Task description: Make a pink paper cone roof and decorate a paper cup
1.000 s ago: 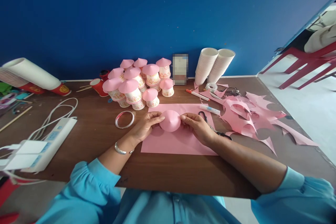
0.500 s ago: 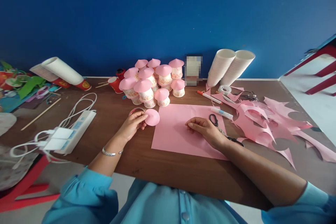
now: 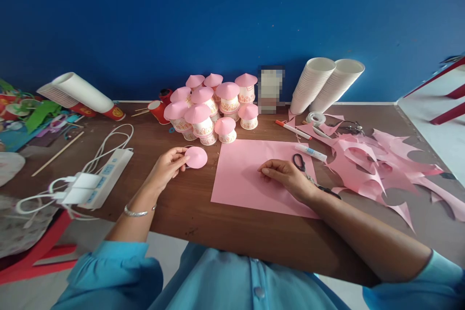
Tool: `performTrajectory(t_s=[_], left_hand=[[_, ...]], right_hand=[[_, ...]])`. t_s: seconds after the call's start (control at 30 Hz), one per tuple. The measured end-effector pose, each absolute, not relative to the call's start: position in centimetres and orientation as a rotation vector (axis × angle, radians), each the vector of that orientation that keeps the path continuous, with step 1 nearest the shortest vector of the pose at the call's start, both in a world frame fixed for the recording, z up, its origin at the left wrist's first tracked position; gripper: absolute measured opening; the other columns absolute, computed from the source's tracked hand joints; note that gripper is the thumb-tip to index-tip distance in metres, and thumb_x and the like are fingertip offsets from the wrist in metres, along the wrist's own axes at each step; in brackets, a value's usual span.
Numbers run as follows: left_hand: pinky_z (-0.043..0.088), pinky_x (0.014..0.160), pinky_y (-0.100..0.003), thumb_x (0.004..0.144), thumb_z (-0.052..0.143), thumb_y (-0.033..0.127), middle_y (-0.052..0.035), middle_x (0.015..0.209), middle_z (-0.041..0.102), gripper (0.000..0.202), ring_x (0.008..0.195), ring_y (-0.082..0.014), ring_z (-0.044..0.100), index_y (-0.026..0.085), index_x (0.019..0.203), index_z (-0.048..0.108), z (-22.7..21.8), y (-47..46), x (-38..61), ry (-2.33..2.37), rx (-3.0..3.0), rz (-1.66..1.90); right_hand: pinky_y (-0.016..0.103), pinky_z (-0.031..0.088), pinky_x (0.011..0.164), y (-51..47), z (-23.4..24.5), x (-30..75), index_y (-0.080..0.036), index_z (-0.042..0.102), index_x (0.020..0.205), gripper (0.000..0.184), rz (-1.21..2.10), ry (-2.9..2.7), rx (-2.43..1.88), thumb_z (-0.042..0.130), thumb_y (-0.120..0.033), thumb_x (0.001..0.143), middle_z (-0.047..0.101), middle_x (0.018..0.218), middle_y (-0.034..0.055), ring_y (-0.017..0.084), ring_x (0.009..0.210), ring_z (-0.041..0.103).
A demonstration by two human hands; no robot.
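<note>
Between the thumb and fingers of my left hand [image 3: 172, 164] is a round pink paper cone [image 3: 196, 157], held by its left edge above the table. A rounded rim, partly hidden, shows just behind it. My right hand [image 3: 281, 176] rests over a flat pink paper sheet [image 3: 236, 179], its fingers curled together with nothing visible in them. Close to that hand's right side lie black-handled scissors [image 3: 299, 162], partly covered by it. Beyond my left hand stands a cluster of small decorated paper cups with pink cone roofs [image 3: 198, 114], some stacked in two tiers.
Stacked white cups [image 3: 313, 85] stand against the blue wall. A glue stick [image 3: 311, 152], a red-capped marker [image 3: 292, 129], a tape roll [image 3: 316, 118] and pink paper scraps [image 3: 358, 164] lie at right. At left are a power strip [image 3: 105, 181] with cables and tipped cup stacks [image 3: 85, 96].
My left hand has moved left with the pink paper cone, away from the sheet. My right hand stays over the sheet. The whole view has shifted slightly.
</note>
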State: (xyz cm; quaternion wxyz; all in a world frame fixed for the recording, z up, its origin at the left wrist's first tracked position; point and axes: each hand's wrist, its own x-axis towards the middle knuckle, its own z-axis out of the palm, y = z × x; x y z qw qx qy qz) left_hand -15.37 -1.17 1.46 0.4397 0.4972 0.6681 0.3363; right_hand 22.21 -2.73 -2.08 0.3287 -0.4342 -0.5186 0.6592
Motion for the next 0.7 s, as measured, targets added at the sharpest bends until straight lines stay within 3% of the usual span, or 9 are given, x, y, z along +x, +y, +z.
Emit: performTrajectory(t_s=[0.13,0.23,0.33,0.4,0.5,0.63,0.7], left_hand=[[0.024,0.045,-0.023,0.071,0.082,0.054,0.0029,0.055,0.060,0.052,0.048,-0.0104,0.042,0.017,0.104,0.071,1.9,-1.8,-15.2,1.751,1.294,0.797],[0.038,0.053,-0.025,0.074,0.079,0.051,0.0005,0.060,0.065,0.042,0.055,-0.0144,0.053,0.018,0.099,0.073,1.9,-2.0,-15.0,1.816,1.402,0.790],[0.048,0.066,-0.030,0.081,0.073,0.051,-0.0036,0.079,0.075,0.038,0.060,-0.0167,0.061,0.020,0.102,0.076,1.7,-1.9,-15.1,1.890,1.549,0.751],[0.050,0.070,-0.032,0.085,0.070,0.050,-0.0054,0.092,0.077,0.034,0.064,-0.0180,0.063,0.023,0.104,0.077,1.7,-1.9,-15.4,1.965,1.713,0.750],[0.051,0.078,-0.034,0.090,0.067,0.045,-0.0074,0.094,0.073,0.026,0.074,-0.0215,0.064,0.024,0.100,0.077,1.8,-2.0,-15.4,2.047,2.011,0.916],[0.051,0.076,-0.034,0.095,0.064,0.042,-0.0070,0.091,0.073,0.021,0.077,-0.0224,0.065,0.025,0.089,0.074,2.8,-2.6,-12.9,1.852,2.159,1.052],[0.053,0.082,-0.035,0.096,0.064,0.037,-0.0075,0.096,0.075,0.017,0.087,-0.0242,0.069,0.025,0.092,0.076,3.8,-2.9,-10.6,1.649,2.202,1.052]], right_hand=[[0.035,0.046,0.077,-2.8,-1.7,22.0,-0.018,0.078,0.087,0.046,1.730,-1.338,-1.154,0.082,-0.063,0.077,0.071,0.078,0.0034,0.018,0.076,0.060],[0.035,0.046,0.077,-2.8,-1.6,22.1,-0.018,0.078,0.087,0.046,1.727,-1.341,-1.151,0.082,-0.063,0.077,0.071,0.078,0.0034,0.018,0.075,0.060],[0.034,0.046,0.077,-2.7,-1.8,22.2,-0.019,0.079,0.088,0.044,1.721,-1.363,-1.148,0.081,-0.062,0.080,0.071,0.079,0.0033,0.018,0.076,0.061],[0.034,0.046,0.077,-2.6,-2.1,22.2,-0.019,0.079,0.088,0.042,1.722,-1.366,-1.145,0.081,-0.061,0.081,0.071,0.080,0.0030,0.018,0.077,0.061],[0.033,0.047,0.074,-2.6,-2.1,21.8,-0.019,0.079,0.088,0.042,1.725,-1.364,-1.146,0.083,-0.059,0.077,0.072,0.080,0.0035,0.017,0.075,0.061],[0.031,0.045,0.063,-2.9,-0.3,21.8,-0.018,0.081,0.087,0.037,1.716,-1.414,-1.169,0.084,-0.053,0.074,0.072,0.076,0.0043,0.016,0.066,0.058],[0.031,0.043,0.059,-2.7,1.9,22.7,-0.020,0.082,0.089,0.030,1.669,-1.486,-1.173,0.083,-0.048,0.077,0.074,0.077,0.0050,0.016,0.065,0.058]])
